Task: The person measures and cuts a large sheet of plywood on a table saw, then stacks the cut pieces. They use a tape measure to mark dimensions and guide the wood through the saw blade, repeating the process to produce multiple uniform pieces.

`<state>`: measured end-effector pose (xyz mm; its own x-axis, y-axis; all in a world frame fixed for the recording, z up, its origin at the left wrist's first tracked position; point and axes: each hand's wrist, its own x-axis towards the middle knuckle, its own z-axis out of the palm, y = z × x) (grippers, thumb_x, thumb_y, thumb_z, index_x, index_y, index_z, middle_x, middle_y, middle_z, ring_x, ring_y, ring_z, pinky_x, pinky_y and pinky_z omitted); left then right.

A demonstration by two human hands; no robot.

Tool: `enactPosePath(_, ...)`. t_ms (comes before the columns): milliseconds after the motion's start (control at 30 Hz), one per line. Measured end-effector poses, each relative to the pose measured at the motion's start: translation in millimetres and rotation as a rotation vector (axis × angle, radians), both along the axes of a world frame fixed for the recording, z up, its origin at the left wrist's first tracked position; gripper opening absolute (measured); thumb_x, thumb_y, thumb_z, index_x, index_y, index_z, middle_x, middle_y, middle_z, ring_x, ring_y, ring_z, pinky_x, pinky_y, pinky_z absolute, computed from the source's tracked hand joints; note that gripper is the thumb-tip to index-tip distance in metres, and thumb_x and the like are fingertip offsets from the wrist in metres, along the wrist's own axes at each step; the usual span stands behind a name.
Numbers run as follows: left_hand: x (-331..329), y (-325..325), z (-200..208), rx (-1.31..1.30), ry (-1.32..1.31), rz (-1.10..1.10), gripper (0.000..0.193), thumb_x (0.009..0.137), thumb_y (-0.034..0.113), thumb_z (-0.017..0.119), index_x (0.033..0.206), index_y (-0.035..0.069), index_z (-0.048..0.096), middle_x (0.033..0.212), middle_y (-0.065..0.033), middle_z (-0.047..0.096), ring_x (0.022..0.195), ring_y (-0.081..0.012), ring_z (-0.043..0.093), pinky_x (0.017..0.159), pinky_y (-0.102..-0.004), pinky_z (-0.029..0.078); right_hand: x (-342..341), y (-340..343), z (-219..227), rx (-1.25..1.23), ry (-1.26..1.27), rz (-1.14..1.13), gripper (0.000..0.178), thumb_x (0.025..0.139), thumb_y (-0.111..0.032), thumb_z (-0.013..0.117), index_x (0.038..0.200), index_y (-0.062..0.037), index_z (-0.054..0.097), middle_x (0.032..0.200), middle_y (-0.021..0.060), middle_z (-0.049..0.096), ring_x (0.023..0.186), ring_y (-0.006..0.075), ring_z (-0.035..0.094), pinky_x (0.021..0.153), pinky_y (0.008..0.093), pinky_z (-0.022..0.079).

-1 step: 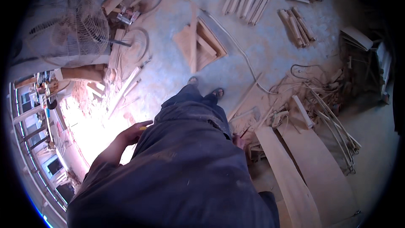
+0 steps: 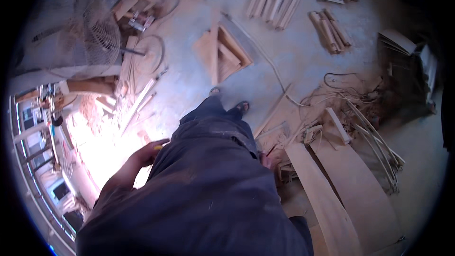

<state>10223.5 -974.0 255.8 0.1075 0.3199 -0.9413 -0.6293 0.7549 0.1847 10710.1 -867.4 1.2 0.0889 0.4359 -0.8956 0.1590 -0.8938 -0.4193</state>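
Observation:
My left hand (image 2: 150, 152) hangs at my left hip, fingers curled against the dark clothing. A small yellow thing (image 2: 158, 147) shows in its grip; most of it is hidden. On the other side, my right hand (image 2: 266, 160) is partly covered by my clothes. A thin dark red stick (image 2: 271, 151), perhaps a pencil, pokes out of that hand. Just right of it lie a long pale board (image 2: 318, 194) and a wider board (image 2: 356, 185). My feet stand on the dusty floor (image 2: 182, 66).
Ahead lies a triangular wooden piece (image 2: 227, 52) beside a hose (image 2: 270, 59). Several wood strips (image 2: 273, 4) are laid out farther off, with a bundle of sticks (image 2: 330, 31) to their right. A caged fan (image 2: 102, 31) stands at left. Scraps and cables (image 2: 341, 97) heap up at right.
The whole view has shifted very slightly. Both hands keep their places beside my body, with the same grips.

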Motion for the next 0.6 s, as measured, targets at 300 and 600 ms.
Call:
enactPosePath(300,-28.9,16.8,-1.4,-0.015,-0.057,-0.066,0.074,0.084,0.002,0.066,0.150,-0.004,0.033,0.104,-0.0117,0.069,0.084,-0.0201,0.069,0.073,-0.0312,0.057,10.3,-13.6,56.7,-0.026,-0.107,0.091,0.045,0.092,-0.039,0.061,0.103,0.0042,0.067,0.082,0.0119,0.066,0.077,0.0236,0.064,0.067,0.0371,0.049)
enactPosePath(600,-54.2,68.3,-7.5,0.024,-0.059,-0.297,0.076,0.081,0.000,0.065,0.150,-0.006,0.033,0.100,-0.0136,0.068,0.080,-0.0220,0.069,0.071,-0.0328,0.058,19.9,-74.5,136.5,-0.172,-0.161,0.329,0.053,0.089,-0.046,0.063,0.105,0.0043,0.068,0.091,0.0129,0.069,0.088,0.0270,0.066,0.077,0.0399,0.049)
